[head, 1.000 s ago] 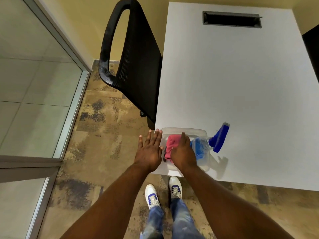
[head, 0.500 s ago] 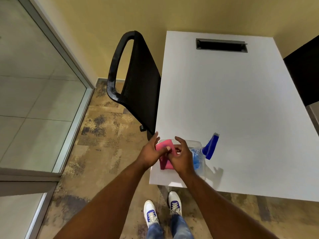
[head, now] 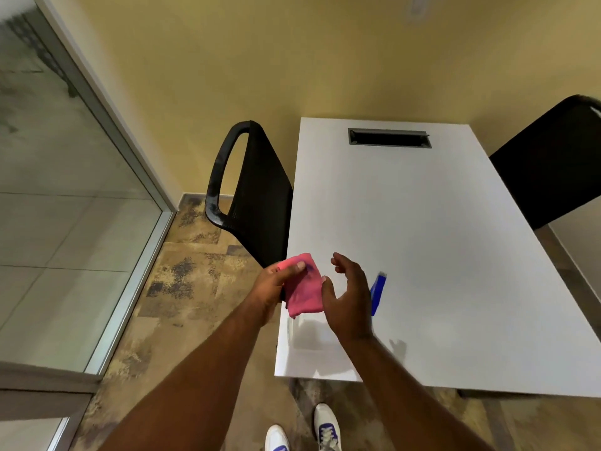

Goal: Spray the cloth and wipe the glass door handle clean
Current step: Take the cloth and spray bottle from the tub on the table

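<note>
My left hand (head: 271, 283) grips a folded pink cloth (head: 304, 289) and holds it up over the near left corner of the white table (head: 422, 239). My right hand (head: 349, 296) hovers just right of the cloth, fingers spread and curled, with nothing in it. Behind that hand the blue trigger head of the spray bottle (head: 378, 292) shows; the bottle's body is hidden. A clear plastic tray (head: 297, 333) lies on the table under the hands. The glass wall (head: 65, 206) with its metal frame stands at the left; no door handle is in view.
A black mesh chair (head: 257, 190) stands between the table and the glass wall. A second black chair (head: 553, 164) is at the table's right side. A cable slot (head: 388, 138) sits at the table's far end. Patterned carpet (head: 195, 288) covers the floor.
My left hand took the pink cloth out of the tray and lifted it. My right hand let go of the cloth and opened. The view tilted up.
</note>
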A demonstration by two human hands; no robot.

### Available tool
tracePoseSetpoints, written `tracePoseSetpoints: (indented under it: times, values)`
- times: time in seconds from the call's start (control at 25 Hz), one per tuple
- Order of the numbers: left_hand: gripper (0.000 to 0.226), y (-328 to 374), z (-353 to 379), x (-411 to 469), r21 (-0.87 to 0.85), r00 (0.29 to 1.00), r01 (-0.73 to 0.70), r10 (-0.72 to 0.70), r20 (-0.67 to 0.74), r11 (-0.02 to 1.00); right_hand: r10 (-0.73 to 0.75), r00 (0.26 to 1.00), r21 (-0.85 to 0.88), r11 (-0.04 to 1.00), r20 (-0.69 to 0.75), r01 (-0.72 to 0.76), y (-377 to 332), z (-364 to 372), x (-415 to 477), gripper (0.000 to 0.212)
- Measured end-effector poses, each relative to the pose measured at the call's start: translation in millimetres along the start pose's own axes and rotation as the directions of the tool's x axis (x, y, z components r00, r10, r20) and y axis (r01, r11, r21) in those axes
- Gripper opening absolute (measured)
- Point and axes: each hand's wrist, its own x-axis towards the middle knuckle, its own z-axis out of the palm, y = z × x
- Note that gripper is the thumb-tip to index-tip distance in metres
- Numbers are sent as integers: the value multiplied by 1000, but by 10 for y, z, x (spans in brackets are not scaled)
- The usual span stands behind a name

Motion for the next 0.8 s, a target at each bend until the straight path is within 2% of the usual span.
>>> tracePoseSetpoints:
  times: [0.08,0.16,0.32,0.4,0.52,0.64,0.8]
  values:
    - [7,26,26,9,13,1000,-12,12,-4,1000,-166,981,-118,981,-105,153,-6,-162,55,49]
    - [19,37,72,16,23,1000,-24,25,-14,999,-190,969,-175,971,-156,162,34,-315,75,56]
    - [33,7,156,66,15,998,-21,21,-59,1000,14,989,-152,988,-148,-37,265,-502,-31,89]
    - [34,-30,184,93,1,997,-11,11,-81,1000,124,989,-94,987,-77,-131,382,-520,-125,104]
    - [31,-91,201,124,-24,996,1,-3,-93,1000,276,960,0,961,40,-276,486,-433,-246,111]
    - [42,-106,186,119,-1,995,4,-4,-95,1000,344,938,76,935,30,-346,546,-308,-238,99]
    - [57,-70,135,100,24,996,-4,6,-87,1000,312,950,108,945,-20,-308,584,-199,-86,54]
